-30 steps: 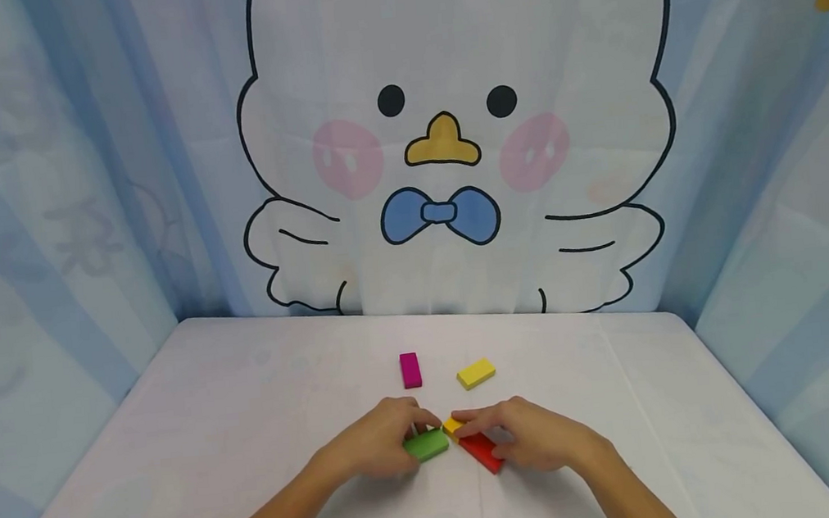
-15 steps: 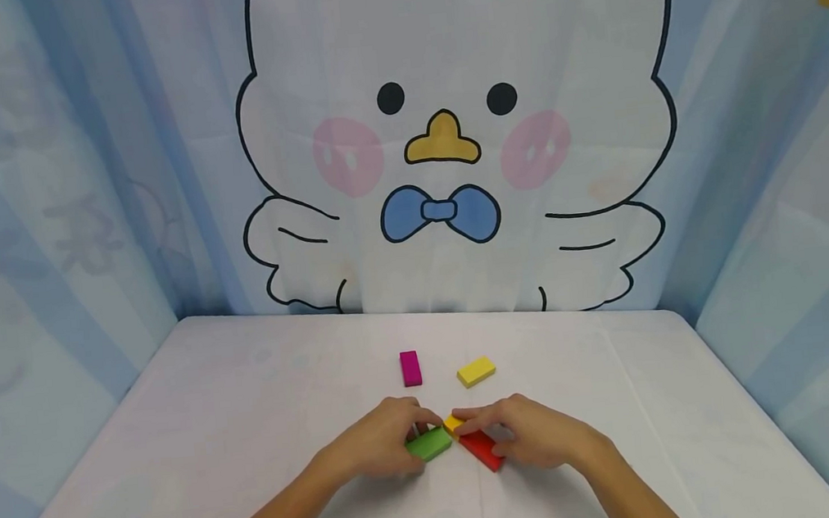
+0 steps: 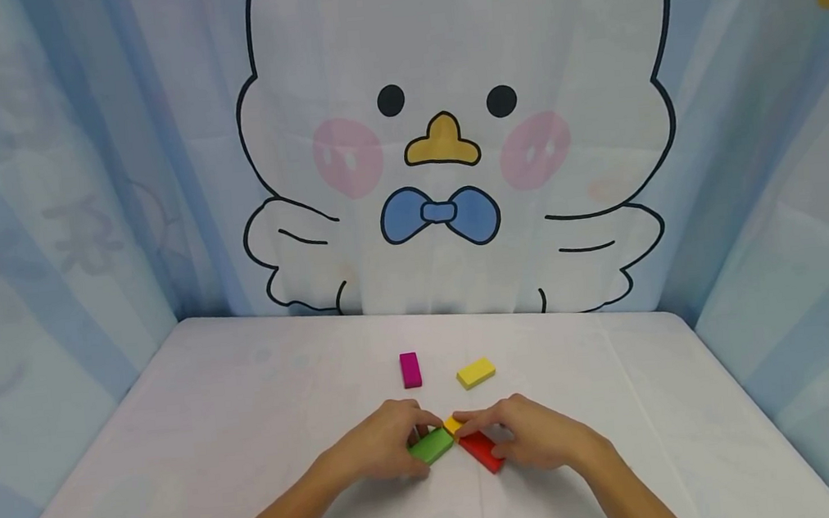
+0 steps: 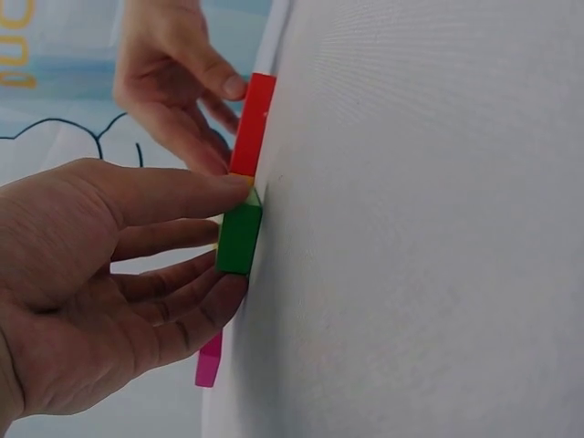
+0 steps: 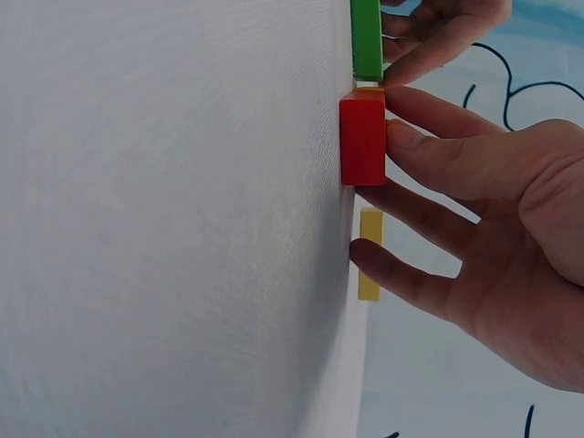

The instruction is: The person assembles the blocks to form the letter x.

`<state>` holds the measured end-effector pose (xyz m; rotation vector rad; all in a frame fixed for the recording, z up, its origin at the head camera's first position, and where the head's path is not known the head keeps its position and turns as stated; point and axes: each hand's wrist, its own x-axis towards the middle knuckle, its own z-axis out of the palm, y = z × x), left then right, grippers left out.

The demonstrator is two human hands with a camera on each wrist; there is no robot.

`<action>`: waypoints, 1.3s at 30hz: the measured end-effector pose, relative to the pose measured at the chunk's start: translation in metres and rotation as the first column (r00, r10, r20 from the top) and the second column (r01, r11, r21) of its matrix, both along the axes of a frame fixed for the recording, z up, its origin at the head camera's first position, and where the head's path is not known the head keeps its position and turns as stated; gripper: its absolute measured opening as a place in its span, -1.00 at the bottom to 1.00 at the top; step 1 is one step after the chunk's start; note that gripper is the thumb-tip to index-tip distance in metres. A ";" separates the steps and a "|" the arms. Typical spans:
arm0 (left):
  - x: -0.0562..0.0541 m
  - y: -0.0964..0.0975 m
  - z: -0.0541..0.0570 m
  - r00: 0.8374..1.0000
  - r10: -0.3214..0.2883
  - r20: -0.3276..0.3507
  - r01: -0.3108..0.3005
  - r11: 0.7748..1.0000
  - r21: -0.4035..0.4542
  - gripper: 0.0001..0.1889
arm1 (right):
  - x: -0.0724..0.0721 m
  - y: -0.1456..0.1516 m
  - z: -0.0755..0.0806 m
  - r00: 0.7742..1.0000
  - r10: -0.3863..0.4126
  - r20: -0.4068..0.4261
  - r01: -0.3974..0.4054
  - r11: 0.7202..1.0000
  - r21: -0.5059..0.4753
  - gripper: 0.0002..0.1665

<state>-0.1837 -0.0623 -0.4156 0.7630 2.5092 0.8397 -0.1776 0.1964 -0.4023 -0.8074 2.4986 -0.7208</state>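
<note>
Table [image 3: 264,404] | left grip [image 3: 383,439] pinches green block [image 3: 432,446] | right grip [image 3: 532,433] holds red block [image 3: 482,454] | orange block [image 3: 451,427] half-hidden

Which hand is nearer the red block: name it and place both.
Right. The right hand is at the red block, thumb touching it; the left hand is off to the block's left, holding the green block.

"How is the worktop [image 3: 250,405] looking on your feed?"

"I'm seeing it stretching out pale and flat, with a magenta block [image 3: 410,370] and a yellow block [image 3: 476,374] lying apart towards its far edge."

"Nearer, I'm making out a green block [image 3: 432,447], an orange block [image 3: 451,426] and a red block [image 3: 482,453]."

"They're lying close together; the orange is sitting at the red's far end, the green just beside."
</note>
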 end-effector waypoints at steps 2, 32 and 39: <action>0.001 0.000 0.000 1.000 0.004 0.002 -0.004 1.000 0.003 -0.45 | 0.000 0.000 0.000 1.000 -0.005 0.004 0.005 1.000 -0.002 -0.39; 0.003 0.004 -0.003 0.999 0.003 -0.032 -0.004 1.000 -0.004 -0.36 | 0.002 0.000 0.000 1.000 -0.010 -0.016 0.010 1.000 -0.008 -0.35; 0.002 0.005 -0.003 1.000 0.006 -0.029 -0.006 1.000 -0.020 -0.36 | 0.002 0.000 0.001 1.000 -0.009 -0.024 0.009 1.000 -0.004 -0.36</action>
